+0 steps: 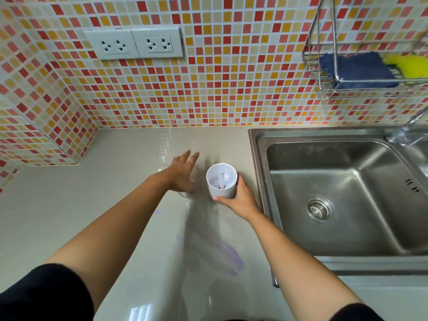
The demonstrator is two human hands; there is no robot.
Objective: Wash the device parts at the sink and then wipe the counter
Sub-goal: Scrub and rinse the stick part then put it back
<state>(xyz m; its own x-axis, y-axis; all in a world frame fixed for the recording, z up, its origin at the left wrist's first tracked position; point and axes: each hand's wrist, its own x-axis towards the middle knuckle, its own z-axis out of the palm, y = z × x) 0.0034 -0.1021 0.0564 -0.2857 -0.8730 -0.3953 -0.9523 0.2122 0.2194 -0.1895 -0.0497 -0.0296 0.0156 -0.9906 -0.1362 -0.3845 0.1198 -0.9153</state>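
A white cylindrical device part (221, 183), open at the top with a thin post inside, stands on the beige counter (92, 205) just left of the sink. My right hand (238, 198) is wrapped around its right and front side. My left hand (184, 173) hovers beside it on the left with fingers spread, over a clear, glass-like part (185, 194) that is mostly hidden under the palm. Whether that hand touches the clear part is not visible.
A steel sink (347, 200) with a drain strainer (319, 209) fills the right side, its tap (407, 130) at the far right. A wire rack (324, 72) on the tiled wall holds a blue cloth (356, 68) and a yellow sponge (407, 66). Purple smears (229, 253) mark the counter near me. Two sockets (135, 44) sit on the wall.
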